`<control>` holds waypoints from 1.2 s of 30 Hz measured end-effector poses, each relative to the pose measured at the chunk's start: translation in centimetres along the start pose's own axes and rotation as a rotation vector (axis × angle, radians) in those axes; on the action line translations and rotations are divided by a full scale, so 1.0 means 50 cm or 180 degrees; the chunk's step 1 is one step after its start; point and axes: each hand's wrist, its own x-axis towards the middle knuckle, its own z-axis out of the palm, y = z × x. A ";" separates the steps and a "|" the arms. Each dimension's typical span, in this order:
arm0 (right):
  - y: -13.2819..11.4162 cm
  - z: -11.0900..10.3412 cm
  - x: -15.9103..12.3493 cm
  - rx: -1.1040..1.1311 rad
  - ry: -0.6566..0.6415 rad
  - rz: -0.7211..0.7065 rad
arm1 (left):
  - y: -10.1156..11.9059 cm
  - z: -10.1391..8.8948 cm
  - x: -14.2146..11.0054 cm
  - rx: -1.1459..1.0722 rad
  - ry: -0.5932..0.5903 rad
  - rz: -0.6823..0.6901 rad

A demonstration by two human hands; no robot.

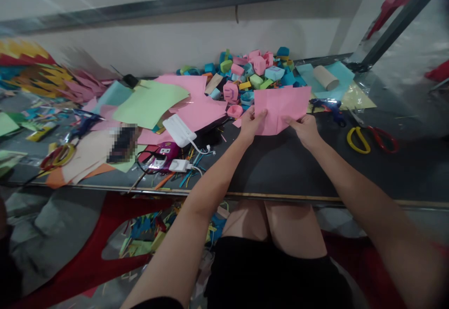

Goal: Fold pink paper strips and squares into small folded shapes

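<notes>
A creased sheet of pink paper (280, 105) is held up above the dark table, one hand at each side. My left hand (251, 125) pinches its lower left edge, thumb on the near face. On the lower right, my right hand (304, 127) grips the same sheet between thumb and fingers. Just behind the paper lies a heap of small folded paper pieces (257, 68) in pink, blue, green and yellow. To the right of my right hand are a blue glue gun (329, 107) and scissors (372, 139) with one yellow and one red handle.
Loose pink paper (201, 107) and a green sheet (152, 100) lie left. Nearer are a white power bank (179, 130), a purple power strip (164, 155) and a second pair of scissors (59, 156). A cardboard tube (326, 77) rests at back right. Paper scraps (147, 234) litter the floor.
</notes>
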 end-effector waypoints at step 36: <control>0.005 -0.001 0.008 0.0130 0.0215 0.0184 | 0.007 0.006 -0.008 0.0019 0.0378 0.0007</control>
